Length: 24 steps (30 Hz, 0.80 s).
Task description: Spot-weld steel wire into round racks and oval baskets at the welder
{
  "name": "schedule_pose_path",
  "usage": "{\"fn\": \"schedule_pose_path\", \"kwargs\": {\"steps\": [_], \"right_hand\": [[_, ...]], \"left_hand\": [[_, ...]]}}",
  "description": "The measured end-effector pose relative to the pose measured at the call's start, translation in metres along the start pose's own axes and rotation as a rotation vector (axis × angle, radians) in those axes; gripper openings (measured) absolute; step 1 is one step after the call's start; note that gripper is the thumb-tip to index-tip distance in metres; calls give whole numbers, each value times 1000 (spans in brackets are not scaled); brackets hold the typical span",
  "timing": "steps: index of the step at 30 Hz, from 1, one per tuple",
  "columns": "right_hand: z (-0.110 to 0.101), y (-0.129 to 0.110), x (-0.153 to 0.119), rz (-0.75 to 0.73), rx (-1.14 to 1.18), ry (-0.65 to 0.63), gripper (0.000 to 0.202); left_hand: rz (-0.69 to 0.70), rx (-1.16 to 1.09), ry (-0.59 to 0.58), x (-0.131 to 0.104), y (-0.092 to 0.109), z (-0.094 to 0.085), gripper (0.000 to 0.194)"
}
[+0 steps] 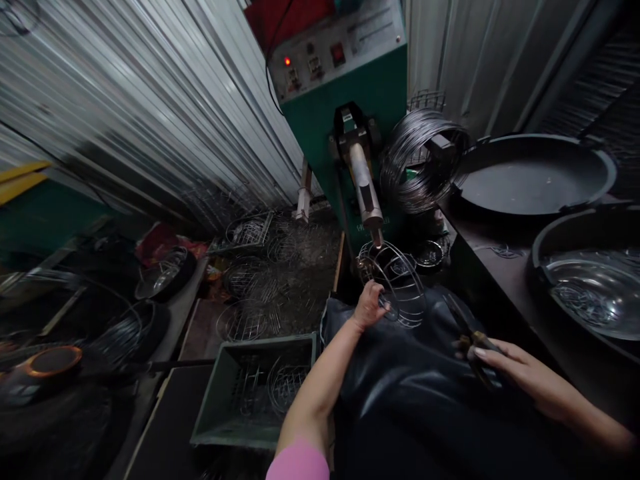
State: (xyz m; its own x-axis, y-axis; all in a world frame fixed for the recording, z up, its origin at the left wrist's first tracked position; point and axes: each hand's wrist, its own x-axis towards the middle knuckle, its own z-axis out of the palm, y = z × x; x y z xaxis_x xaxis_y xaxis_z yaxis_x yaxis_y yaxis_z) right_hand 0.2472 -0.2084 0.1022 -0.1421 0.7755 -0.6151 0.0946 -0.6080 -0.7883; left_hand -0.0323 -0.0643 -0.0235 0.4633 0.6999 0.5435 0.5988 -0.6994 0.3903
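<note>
In front of a green machine [320, 127], my left hand [369, 305] is closed on a round wire basket [411, 293] made of curved metal wires. The basket sits just below the machine's metal electrode arm [365, 183]; I cannot tell whether they touch. Over the dark apron [400, 393] on my lap, my right hand [500, 360] grips a pair of pliers [467, 333], jaws pointing up and away from me. Part of the pliers is hidden by my fingers.
A coil of wire [423, 160] hangs right of the machine. Two large black pans [535, 177] stand on the right, the nearer holding a steel bowl [595, 300] of small wire pieces. A green crate [255, 427] with wire parts is at lower left. Wire pieces litter the floor.
</note>
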Motion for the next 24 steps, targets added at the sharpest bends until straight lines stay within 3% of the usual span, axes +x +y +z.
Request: {"fn": "schedule_pose_path", "kwargs": {"steps": [4,10,14,19,24], "right_hand": [[-1,-4,-12,-78,-30,33,46],[4,6,-4,-82,-15,22,44],[4,17,2,-70,-5,8,45],[3,21,0,-48,5,-10,47],[5,10,-5,-58,4,51,42]], "left_hand": [[-30,-7,51,-6,11,4,35],[81,287,45,-2,-10,11,29],[78,357,17,-7,-18,11,27],[60,214,25,-19,-13,10,19],[-65,-35,66,-32,9,10,26]]}}
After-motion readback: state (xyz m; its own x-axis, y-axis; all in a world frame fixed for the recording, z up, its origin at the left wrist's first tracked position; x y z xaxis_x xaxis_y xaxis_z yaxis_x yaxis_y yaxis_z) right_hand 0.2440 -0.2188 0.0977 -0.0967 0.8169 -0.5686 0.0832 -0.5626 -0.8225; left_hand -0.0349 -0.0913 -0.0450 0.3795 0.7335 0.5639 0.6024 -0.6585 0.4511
